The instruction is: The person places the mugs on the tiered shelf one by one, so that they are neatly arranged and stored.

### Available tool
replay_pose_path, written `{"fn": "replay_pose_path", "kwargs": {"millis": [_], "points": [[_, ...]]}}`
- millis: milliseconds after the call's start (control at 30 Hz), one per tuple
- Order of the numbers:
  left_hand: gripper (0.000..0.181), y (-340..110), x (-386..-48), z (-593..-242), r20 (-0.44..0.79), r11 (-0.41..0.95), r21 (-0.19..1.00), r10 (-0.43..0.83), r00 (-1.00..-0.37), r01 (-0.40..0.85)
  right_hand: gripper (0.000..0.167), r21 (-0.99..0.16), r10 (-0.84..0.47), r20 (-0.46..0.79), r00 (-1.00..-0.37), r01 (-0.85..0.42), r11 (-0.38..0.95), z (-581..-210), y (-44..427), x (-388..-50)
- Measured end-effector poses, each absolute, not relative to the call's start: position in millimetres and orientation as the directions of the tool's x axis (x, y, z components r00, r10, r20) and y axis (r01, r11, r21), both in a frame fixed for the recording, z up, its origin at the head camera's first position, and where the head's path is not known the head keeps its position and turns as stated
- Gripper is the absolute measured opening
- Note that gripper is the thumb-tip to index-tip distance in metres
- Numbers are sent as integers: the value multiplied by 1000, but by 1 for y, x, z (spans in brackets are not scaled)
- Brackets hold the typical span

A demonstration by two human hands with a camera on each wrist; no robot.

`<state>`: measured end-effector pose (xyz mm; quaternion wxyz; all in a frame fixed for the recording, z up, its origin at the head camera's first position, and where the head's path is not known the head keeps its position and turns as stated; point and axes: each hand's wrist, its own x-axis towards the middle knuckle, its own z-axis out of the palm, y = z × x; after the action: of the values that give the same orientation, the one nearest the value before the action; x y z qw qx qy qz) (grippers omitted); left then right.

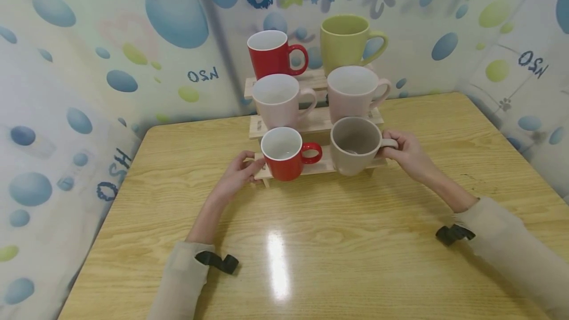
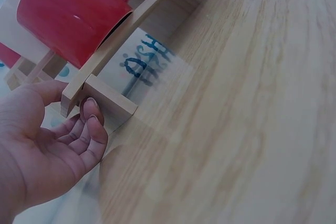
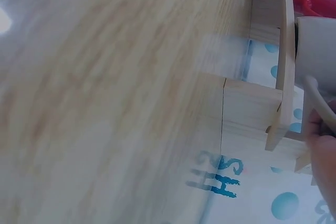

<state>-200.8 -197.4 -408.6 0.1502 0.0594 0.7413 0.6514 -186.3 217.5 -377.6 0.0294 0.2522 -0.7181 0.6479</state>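
Observation:
A three-step wooden rack [image 1: 317, 121] stands near the back of the table with mugs on every step. At the left end of its lowest step, my left hand [image 1: 240, 172] pinches the board's corner, thumb above and curled fingers below, as the left wrist view shows. Beside it sits a red mug [image 1: 286, 168] with a white inside. On the same step, to the right, is a grey-beige mug [image 1: 348, 159]; my right hand [image 1: 406, 154] grips its handle [image 1: 389, 143]. The right wrist view shows only part of that hand at its edge.
Two pale pink mugs [image 1: 276, 105] stand on the middle step. A dark red mug [image 1: 271, 60] and a yellow-green mug [image 1: 342, 43] occupy the top step. Behind the wooden table [image 1: 355, 260] rises a wall [image 1: 120, 48] with painted dots and letters.

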Motion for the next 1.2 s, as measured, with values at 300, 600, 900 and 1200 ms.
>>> {"fn": "replay_pose_path", "kwargs": {"millis": [300, 600, 900, 1200], "points": [[29, -197, -201, -409, -143, 137, 985, 283, -948, -108, 16, -899, -387, 416, -823, -437, -38, -379, 224, -185], [30, -197, -201, -409, -151, 150, 982, 278, -949, -112, 45, -895, -453, 426, -783, -438, -84, -376, 230, -186], [41, -199, -202, -406, -149, 191, 976, 245, -958, -103, 52, -850, -507, 437, -743, -525, 37, -378, 250, -190], [41, -202, -203, -405, -108, 181, 981, 199, -974, -72, 65, -847, -554, 370, -745, -516, 128, -381, 276, -190]]}}
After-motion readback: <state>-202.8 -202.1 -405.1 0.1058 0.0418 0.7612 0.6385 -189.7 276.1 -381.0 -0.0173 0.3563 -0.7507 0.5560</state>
